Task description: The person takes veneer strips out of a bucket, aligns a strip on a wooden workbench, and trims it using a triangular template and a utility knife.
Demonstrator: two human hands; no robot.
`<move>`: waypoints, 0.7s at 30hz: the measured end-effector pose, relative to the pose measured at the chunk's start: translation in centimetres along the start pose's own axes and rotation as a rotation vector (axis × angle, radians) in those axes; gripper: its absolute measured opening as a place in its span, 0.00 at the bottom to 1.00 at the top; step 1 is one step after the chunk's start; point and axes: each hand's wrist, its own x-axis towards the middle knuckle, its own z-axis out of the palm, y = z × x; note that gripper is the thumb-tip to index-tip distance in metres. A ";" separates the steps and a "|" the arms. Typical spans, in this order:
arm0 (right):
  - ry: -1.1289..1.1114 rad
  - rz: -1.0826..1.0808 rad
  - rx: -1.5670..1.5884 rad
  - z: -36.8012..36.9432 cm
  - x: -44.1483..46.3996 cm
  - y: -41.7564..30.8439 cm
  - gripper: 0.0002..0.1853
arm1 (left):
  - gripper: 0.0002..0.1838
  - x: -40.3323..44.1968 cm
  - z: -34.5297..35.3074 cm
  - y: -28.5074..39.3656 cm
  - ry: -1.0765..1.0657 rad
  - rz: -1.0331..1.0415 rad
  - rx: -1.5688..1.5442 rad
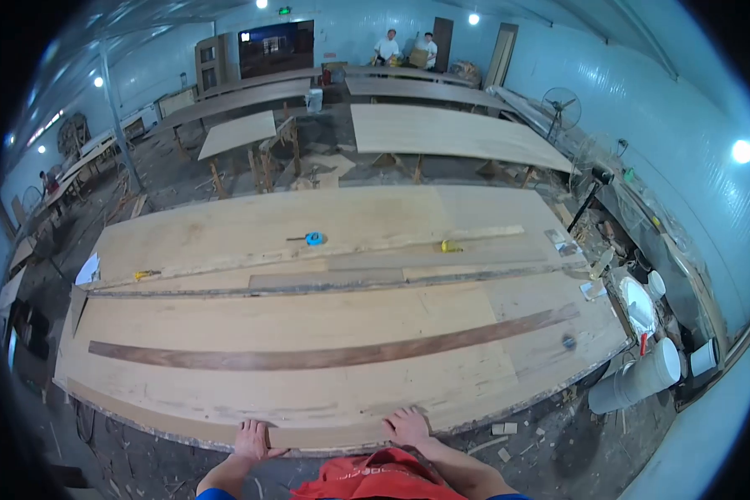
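Observation:
My left hand (pixel 254 440) rests at the near edge of a large wooden work surface (pixel 325 312), fingers forward and apart. Flat on the same edge, farther right, lies my right hand (pixel 406 426) with its fingers spread. Neither hand holds anything. Beyond them a long dark brown wood strip (pixel 333 358) runs across the boards. Farther away, a long pale strip (pixel 375 247) lies at a slant. A blue tape measure (pixel 313 238) is behind that strip, a yellow one (pixel 451 246) is on the right, and a small yellow tool (pixel 146 274) is at the left.
White buckets (pixel 660 364) stand on the floor to the right, near a white basin (pixel 637 304). Scraps litter the floor. More board-topped trestles (pixel 458 133) stand ahead, with a fan (pixel 561 108) at right. Two people (pixel 387 47) are at the far wall.

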 end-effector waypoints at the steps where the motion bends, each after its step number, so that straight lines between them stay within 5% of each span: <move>1: -0.018 0.006 0.012 0.2 -0.4 -0.3 0.17 | 0.53 0.0 -0.2 0.1 -0.006 -0.009 -0.016; 9: -0.055 -0.048 0.079 -1.9 0.4 0.2 0.26 | 0.50 0.4 -0.9 0.5 0.123 0.056 -0.014; 13: -0.401 -0.133 -0.063 -2.3 -5.0 -2.8 0.39 | 0.49 -3.7 -0.9 0.7 -0.006 0.055 -0.049; 21: -0.276 -0.180 -0.060 -4.1 0.9 -0.1 0.45 | 0.48 1.0 -0.4 0.4 0.065 0.102 -0.022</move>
